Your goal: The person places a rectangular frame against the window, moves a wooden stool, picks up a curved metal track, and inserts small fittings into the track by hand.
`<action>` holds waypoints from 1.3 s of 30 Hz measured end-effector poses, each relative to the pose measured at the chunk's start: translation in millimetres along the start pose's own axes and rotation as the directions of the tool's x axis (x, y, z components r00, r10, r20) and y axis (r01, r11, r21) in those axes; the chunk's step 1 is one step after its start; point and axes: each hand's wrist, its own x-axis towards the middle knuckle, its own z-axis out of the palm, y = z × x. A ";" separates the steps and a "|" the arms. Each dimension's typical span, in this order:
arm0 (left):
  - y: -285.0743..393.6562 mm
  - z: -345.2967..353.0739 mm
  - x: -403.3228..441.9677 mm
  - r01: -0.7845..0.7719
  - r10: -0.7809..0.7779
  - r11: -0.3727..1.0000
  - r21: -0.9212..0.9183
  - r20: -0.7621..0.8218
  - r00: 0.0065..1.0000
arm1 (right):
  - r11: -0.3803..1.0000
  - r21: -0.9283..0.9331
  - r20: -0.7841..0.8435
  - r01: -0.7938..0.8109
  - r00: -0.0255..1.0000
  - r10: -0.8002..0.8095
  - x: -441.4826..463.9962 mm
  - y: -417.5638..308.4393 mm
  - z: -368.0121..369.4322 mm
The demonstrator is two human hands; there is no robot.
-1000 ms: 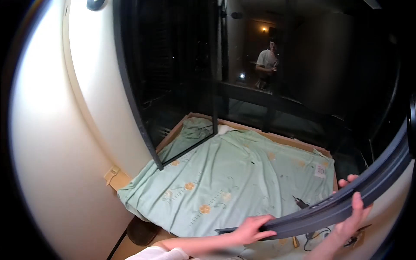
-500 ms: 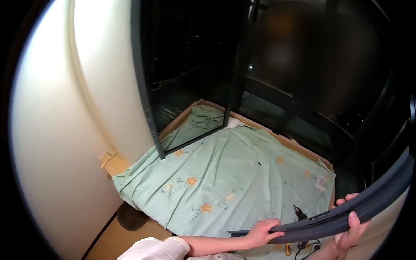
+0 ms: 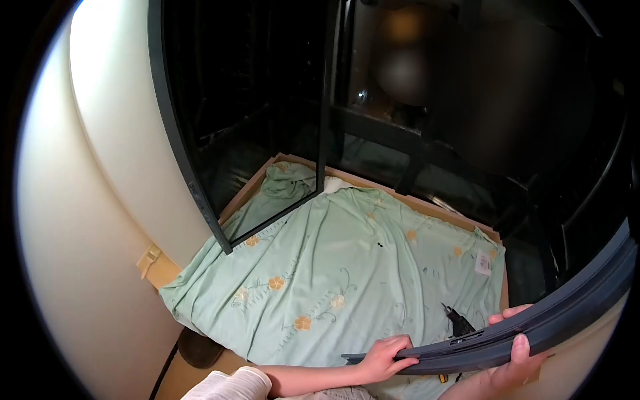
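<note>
A long dark grey frame bar (image 3: pixel 567 310), grooved along its length, crosses the lower right of the view and runs out at the right edge. My left hand (image 3: pixel 389 358) is closed around it near its left end. Farther along, my right hand (image 3: pixel 523 357) grips the same bar from below, its thumb on the near side and fingertips showing over the far side. Just beyond the bar, a black power tool (image 3: pixel 459 323) lies on the green flowered cloth (image 3: pixel 347 260). Part of a yellow-handled tool (image 3: pixel 443 379) peeks out below the bar.
A dark-framed window sash (image 3: pixel 193 190) stands open over the cloth at left, beside the white wall (image 3: pixel 110 120). Dark glass panes (image 3: pixel 467 120) rise behind the sill's wooden edge (image 3: pixel 383 188). A white label (image 3: pixel 483 263) lies on the cloth. A dark brown round-edged object (image 3: pixel 199 349) sits at lower left.
The view has shifted, so the sash, wall and cloth appear farther left. Both hands still hold the bar, which now hides more of the yellow-handled tool and the cord beside it.
</note>
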 end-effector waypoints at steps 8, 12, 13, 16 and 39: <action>4.7 -2.1 -4.7 0.021 -0.021 1.000 0.013 0.015 1.000 | 1.000 0.018 -0.042 -0.001 0.999 0.002 -8.9 4.2 -2.3; 1.6 -1.1 -7.6 0.019 -0.019 1.000 0.016 0.009 1.000 | 0.999 0.042 -0.008 0.008 1.000 -0.007 -9.7 6.5 -6.5; 0.7 -0.6 -8.2 0.008 -0.009 1.000 0.005 0.014 1.000 | 0.999 0.043 -0.007 0.001 1.000 0.000 -11.1 5.5 -6.1; -1.7 0.6 -11.1 -0.003 0.003 1.000 0.013 0.004 1.000 | 1.000 0.030 0.038 -0.007 0.999 0.006 -11.3 3.4 -10.1; 9.3 3.3 -10.1 -0.015 0.015 1.000 0.007 0.025 1.000 | 0.997 0.075 0.040 0.034 0.999 -0.037 -10.4 -4.6 -19.9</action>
